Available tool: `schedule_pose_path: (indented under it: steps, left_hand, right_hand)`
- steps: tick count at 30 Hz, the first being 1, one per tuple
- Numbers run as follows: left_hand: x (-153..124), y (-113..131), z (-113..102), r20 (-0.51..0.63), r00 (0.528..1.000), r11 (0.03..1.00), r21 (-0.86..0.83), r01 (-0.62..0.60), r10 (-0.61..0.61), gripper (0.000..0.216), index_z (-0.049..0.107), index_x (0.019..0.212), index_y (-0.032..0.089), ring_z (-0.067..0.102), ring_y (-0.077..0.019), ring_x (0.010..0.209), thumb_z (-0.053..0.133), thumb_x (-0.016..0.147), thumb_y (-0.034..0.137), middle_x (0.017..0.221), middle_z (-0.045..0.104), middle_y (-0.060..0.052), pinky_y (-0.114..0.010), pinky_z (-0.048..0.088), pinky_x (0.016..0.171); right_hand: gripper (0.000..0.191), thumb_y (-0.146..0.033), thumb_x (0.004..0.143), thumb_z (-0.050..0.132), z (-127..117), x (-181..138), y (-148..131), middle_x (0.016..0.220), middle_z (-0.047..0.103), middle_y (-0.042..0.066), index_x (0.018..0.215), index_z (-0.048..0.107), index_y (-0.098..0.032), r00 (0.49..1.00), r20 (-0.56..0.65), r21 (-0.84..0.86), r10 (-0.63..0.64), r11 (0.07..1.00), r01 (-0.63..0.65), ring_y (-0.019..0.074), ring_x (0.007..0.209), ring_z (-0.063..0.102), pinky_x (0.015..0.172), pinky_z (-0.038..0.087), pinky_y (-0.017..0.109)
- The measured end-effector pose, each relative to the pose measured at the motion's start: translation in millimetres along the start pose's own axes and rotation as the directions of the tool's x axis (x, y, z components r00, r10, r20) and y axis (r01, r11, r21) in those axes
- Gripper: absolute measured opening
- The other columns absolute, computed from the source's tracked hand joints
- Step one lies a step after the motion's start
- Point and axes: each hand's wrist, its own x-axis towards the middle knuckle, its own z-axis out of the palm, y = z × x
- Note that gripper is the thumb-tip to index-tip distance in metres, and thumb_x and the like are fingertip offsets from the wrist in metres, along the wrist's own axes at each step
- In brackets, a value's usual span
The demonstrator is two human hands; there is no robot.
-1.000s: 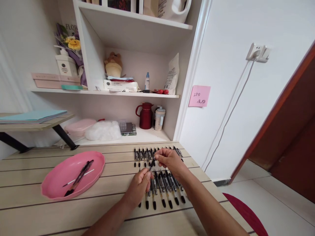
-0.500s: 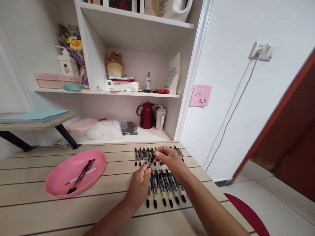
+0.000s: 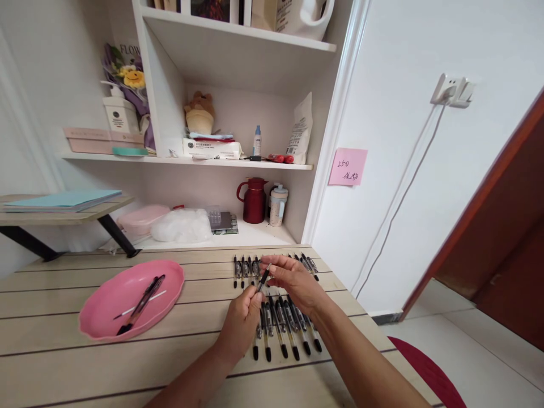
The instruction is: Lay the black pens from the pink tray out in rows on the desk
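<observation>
My left hand (image 3: 243,316) is closed round a black-gripped pen (image 3: 264,277), which tilts up and to the right with its tip pointing away from me. Beside that tip is my right hand (image 3: 293,279), its fingers stretched out and apart. Whether a fingertip still touches the pen I cannot tell. Under my hands lies a row of pens (image 3: 293,328) with clear barrels and black ends. Farther back is a second row of black pen parts (image 3: 244,271), partly hidden by my right hand.
A pink scalloped tray (image 3: 96,306) on the left holds a pen (image 3: 142,303) and a thin white refill (image 3: 149,301). Behind the slatted table (image 3: 191,362) stands a white shelf with a red jug (image 3: 254,201) and a cup (image 3: 277,205). A small raised stand (image 3: 123,207) is at the left.
My right fingers have gone from a pinch at the pen's tip to stretched out, and the tip now shows. My left hand keeps its hold on the pen.
</observation>
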Motion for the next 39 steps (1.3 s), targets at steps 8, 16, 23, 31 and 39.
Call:
schedule_pose_path:
  steps: [8,16,23,31,39]
  left_hand:
    - [2,-5,-1,0.006,1.000,0.999,0.047,-0.008,0.008,0.026,0.049,0.072,0.018,0.036,-0.0091,0.043,0.037,0.081,0.039,0.044,0.037,0.007,-0.021,0.026,0.048]
    - [3,-4,-2,0.014,1.000,0.996,0.085,-0.006,0.004,0.027,0.049,0.074,0.017,0.036,-0.0090,0.042,0.036,0.081,0.040,0.043,0.037,0.007,-0.022,0.026,0.047]
    - [3,-5,-3,0.032,0.999,0.991,0.131,0.003,-0.007,0.029,0.049,0.073,0.017,0.035,-0.0088,0.042,0.034,0.081,0.041,0.044,0.037,0.007,-0.021,0.025,0.046]
    - [4,-7,-2,0.014,1.000,0.993,0.119,0.023,-0.025,0.029,0.051,0.073,0.017,0.034,-0.0090,0.042,0.036,0.080,0.041,0.043,0.037,0.007,-0.021,0.025,0.045]
    - [12,-12,-10,-0.024,0.990,0.943,0.309,-0.127,0.141,0.025,0.047,0.065,0.018,0.035,-0.0100,0.050,0.036,0.080,0.035,0.052,0.038,0.005,-0.021,0.026,0.050]
  right_hand:
    - [0.025,-0.032,0.057,0.071,-2,3,8,0.070,0.058,0.000,0.075,0.061,-0.018,0.998,-0.013,0.057,0.056,0.997,-0.055,0.0103,0.063,0.050,0.061,0.041,0.024]
    - [0.027,-0.031,0.053,0.074,-2,4,10,0.070,0.059,-0.001,0.073,0.061,-0.018,0.997,-0.044,0.089,0.068,0.994,-0.063,0.0094,0.061,0.050,0.062,0.041,0.025]
    - [0.024,-0.031,0.053,0.074,-4,5,14,0.060,0.056,-0.003,0.066,0.060,-0.017,0.995,-0.087,0.051,0.058,0.997,-0.053,0.0082,0.055,0.048,0.060,0.040,0.025]
    - [0.026,-0.034,0.051,0.074,-5,9,20,0.056,0.055,-0.004,0.061,0.057,-0.016,0.987,-0.145,-0.005,0.070,0.997,-0.071,0.0080,0.053,0.048,0.057,0.038,0.023]
    - [0.027,-0.037,0.055,0.071,-7,12,28,0.055,0.056,-0.003,0.061,0.054,-0.017,0.986,-0.161,0.032,0.033,0.999,-0.028,0.0086,0.053,0.049,0.057,0.038,0.023]
